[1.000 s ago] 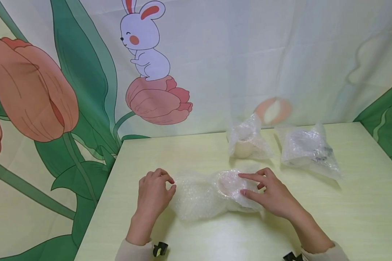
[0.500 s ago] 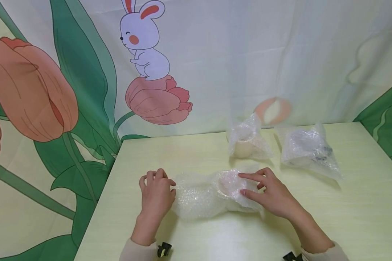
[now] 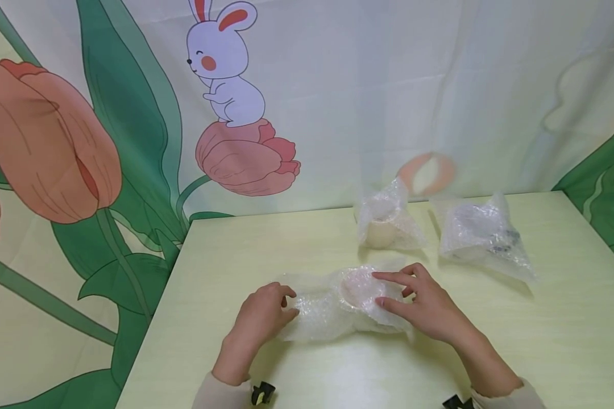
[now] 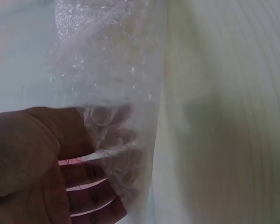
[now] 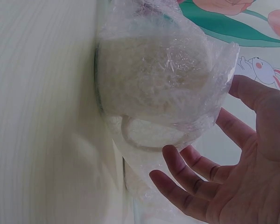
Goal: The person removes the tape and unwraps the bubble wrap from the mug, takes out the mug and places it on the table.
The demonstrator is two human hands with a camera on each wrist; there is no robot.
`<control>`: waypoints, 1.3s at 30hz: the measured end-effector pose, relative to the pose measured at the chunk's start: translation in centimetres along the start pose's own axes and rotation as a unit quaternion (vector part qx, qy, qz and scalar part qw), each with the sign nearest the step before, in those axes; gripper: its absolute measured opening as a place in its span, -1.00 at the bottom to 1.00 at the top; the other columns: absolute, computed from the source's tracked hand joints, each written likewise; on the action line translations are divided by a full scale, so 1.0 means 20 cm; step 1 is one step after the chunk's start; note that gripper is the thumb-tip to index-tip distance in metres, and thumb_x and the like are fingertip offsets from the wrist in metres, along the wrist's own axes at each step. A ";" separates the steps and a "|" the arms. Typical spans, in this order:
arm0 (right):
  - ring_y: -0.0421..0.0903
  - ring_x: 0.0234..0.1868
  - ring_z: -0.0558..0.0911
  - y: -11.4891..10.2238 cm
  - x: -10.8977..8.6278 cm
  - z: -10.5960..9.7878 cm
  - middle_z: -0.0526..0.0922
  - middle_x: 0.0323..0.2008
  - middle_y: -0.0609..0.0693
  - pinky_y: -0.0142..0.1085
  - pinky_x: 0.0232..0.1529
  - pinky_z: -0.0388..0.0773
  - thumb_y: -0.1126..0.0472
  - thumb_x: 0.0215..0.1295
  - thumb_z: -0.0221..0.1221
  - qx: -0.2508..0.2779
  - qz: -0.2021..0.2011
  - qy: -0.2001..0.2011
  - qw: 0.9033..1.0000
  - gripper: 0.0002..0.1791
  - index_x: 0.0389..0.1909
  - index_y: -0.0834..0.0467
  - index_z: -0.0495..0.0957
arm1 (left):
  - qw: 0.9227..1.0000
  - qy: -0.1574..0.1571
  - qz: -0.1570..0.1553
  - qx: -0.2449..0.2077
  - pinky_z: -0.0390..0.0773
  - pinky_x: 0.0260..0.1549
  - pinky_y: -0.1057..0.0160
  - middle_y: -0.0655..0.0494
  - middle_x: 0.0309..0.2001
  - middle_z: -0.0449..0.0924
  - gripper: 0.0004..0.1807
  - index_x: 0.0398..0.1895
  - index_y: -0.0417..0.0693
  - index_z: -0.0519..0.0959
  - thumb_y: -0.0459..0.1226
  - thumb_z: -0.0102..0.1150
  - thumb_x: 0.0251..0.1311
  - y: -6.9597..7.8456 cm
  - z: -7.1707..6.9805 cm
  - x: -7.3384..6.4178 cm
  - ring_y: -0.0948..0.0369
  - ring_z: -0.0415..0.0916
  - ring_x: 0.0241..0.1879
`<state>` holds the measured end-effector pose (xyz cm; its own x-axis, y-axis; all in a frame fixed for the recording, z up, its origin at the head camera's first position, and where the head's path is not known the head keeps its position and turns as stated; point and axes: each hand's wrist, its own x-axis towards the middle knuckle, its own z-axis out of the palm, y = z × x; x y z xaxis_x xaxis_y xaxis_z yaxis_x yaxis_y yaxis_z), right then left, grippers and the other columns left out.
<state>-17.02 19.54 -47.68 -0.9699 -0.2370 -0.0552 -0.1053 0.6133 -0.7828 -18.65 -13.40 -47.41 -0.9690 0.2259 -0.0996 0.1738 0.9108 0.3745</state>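
Observation:
A pale mug (image 5: 149,77) lies wrapped in clear bubble wrap (image 3: 312,315) at the middle of the table; its loop handle shows through the plastic in the right wrist view. My right hand (image 3: 427,307) holds the wrapped mug at the right with thumb and index finger, while its other fingers (image 5: 179,191) are bent free of it. At the slack left end of the wrap is my left hand (image 3: 263,315), thumb and index tips apart. Seen through the plastic in the left wrist view, its fingers (image 4: 86,175) reach past the edge of the wrap.
Two more bubble-wrapped things stand at the back right of the table: a small one with a round beige item (image 3: 381,234) inside, and a wider bundle (image 3: 483,236) with dark marks. Behind the table (image 3: 348,378) hangs a printed curtain (image 3: 332,91).
My left hand has moved right, from beside the left end of the wrap to over it, turning on the way. My right hand and the wrapped mug have stayed in place.

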 end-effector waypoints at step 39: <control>-0.05 -0.05 0.57 0.01 0.00 0.01 0.41 0.11 -0.02 -0.22 -0.18 0.51 -0.30 0.29 0.33 0.005 -0.005 0.004 1.000 -0.46 0.30 -0.43 0.56 | 0.992 -0.082 0.090 -0.033 0.57 -0.20 0.15 0.03 0.07 0.63 -0.13 0.44 0.09 0.45 -0.31 0.60 -0.01 0.01 0.08 0.07 0.24 0.50 -0.23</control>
<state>-17.06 19.56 -47.97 -0.9704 -0.2377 -0.0426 -0.1130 0.6027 -0.7899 -19.70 -12.43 -48.99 -0.8811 0.4403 -0.1729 0.3234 0.8274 0.4591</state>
